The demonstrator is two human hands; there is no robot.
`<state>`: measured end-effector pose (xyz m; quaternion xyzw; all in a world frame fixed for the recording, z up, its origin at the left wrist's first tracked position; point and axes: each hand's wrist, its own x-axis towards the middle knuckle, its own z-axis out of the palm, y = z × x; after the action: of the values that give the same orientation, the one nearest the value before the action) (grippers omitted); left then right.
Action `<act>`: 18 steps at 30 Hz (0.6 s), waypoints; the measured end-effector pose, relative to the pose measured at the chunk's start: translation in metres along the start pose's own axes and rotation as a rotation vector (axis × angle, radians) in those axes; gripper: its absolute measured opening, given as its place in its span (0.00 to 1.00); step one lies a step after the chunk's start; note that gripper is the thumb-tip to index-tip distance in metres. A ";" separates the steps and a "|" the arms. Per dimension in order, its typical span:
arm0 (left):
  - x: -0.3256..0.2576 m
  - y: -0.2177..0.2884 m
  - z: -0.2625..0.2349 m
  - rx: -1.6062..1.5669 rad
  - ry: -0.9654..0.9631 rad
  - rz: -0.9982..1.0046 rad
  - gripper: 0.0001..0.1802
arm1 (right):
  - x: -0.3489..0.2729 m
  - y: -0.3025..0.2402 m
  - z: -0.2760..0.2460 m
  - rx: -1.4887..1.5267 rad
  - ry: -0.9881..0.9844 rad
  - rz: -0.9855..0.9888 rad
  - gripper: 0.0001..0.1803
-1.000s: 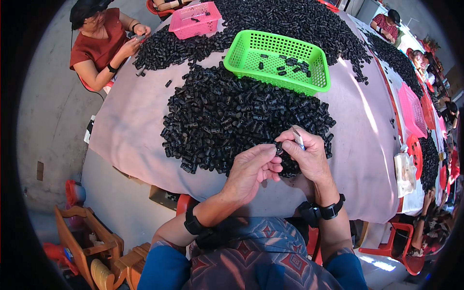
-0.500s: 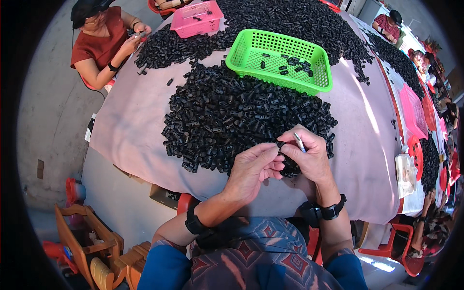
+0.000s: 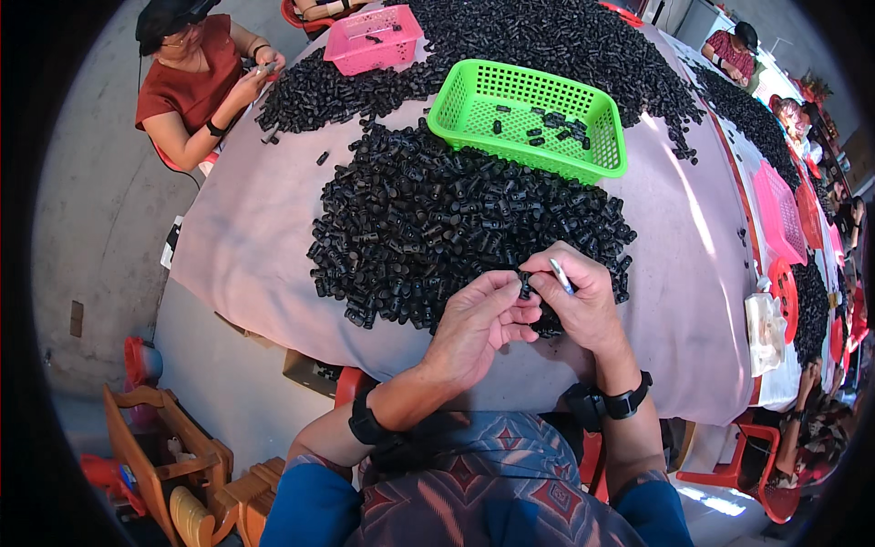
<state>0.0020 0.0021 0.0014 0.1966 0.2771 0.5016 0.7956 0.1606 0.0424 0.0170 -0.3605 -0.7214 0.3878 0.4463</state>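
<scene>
A small black cylindrical part (image 3: 525, 288) sits between the fingertips of both my hands, partly covered by them. My left hand (image 3: 474, 326) pinches it between thumb and forefinger, the other fingers curled loosely below. My right hand (image 3: 585, 299) touches the part with its fingertips and also holds a slim silver pen-like tool (image 3: 561, 275), whose working end is hidden. Just beyond and beneath my hands spreads a heap of similar black parts (image 3: 428, 219). A green perforated basket (image 3: 529, 159) rests at the heap's far side with several black parts inside.
The table has a pale pink cloth (image 3: 246, 237). A pink basket (image 3: 372, 46) and a larger black heap (image 3: 538, 36) lie farther back. At the far left a person in a red top (image 3: 196, 87) handles something small. Another table with heaps and pink baskets (image 3: 777, 214) runs along the right.
My hands stay together at the same spot over the heap. The silver tool in my right hand has tilted slightly, and the part shows a little more between the fingertips.
</scene>
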 end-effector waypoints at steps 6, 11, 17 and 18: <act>0.000 0.000 0.000 -0.037 -0.008 0.006 0.08 | -0.001 0.001 0.002 0.081 0.004 0.076 0.08; 0.001 -0.001 -0.001 -0.023 0.007 0.022 0.07 | -0.001 0.000 0.000 0.022 -0.013 0.108 0.09; 0.003 -0.003 -0.002 -0.022 0.021 0.011 0.06 | -0.004 0.000 0.004 0.217 0.021 0.212 0.06; 0.003 -0.003 -0.002 -0.021 0.021 0.009 0.06 | -0.004 0.001 0.004 0.217 0.022 0.212 0.06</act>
<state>0.0038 0.0036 -0.0024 0.1842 0.2790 0.5102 0.7924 0.1585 0.0386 0.0134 -0.3886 -0.6282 0.5046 0.4468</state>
